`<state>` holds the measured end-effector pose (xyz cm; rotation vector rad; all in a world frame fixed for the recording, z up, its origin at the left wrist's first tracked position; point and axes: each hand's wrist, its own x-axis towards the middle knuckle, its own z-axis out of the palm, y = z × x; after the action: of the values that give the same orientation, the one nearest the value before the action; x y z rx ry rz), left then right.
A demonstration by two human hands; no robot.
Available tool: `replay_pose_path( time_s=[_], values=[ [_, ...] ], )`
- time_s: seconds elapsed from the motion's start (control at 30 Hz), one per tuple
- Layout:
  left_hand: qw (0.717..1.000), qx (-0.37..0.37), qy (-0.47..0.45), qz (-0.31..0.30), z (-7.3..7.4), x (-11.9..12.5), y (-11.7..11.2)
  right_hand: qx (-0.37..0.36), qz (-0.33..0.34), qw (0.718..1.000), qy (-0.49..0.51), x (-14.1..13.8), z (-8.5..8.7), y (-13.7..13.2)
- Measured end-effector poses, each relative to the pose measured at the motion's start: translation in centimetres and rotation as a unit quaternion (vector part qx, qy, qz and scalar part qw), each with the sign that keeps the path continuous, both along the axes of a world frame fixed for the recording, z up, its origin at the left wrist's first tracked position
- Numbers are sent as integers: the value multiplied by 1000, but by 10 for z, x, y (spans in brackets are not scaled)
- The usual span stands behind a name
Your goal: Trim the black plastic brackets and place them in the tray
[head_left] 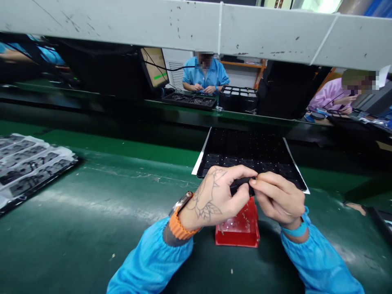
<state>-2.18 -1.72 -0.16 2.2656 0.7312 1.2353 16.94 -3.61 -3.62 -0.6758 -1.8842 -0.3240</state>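
Observation:
My left hand (214,196) and my right hand (280,198) meet over the green belt, both pinched on a small black part (243,185) held between the fingertips. The left wrist wears a watch with an orange strap, the right a blue band. Directly under the hands sits a small red bin (241,228) with tiny pale pieces in it. Just beyond the hands lies a black compartment tray (245,151) on a white sheet.
The green conveyor belt (107,196) runs left to right. A black tray with wrapped parts (27,167) lies at the left edge. Across the line, two people in blue and pink work beside black trays (190,100) and a monitor (154,67). A grey beam (196,28) crosses overhead.

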Motion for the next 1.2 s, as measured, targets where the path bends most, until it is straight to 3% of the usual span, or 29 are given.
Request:
replay_pose_path(
  time_s=[0.57,0.73,0.93,1.0,1.07,1.13,1.2],
  values=[
    [1000,-1,-2,-9,4,-1,-1,-5,34,999,4,-2,-1,2],
    [1000,-15,6,-15,9,-8,0,-44,92,993,52,-3,-8,4],
    [998,-3,36,59,13,-28,14,-160,147,968,129,3,-5,3],
    [997,11,42,68,14,-33,20,-240,171,953,66,5,-2,5],
    [996,6,48,69,14,-36,24,-347,190,917,-45,5,-1,8],
    [996,-17,43,71,14,-36,26,-432,178,872,-142,2,-3,12],
    [996,-51,24,70,12,-35,28,-466,147,852,-187,0,-7,15]
  ],
)
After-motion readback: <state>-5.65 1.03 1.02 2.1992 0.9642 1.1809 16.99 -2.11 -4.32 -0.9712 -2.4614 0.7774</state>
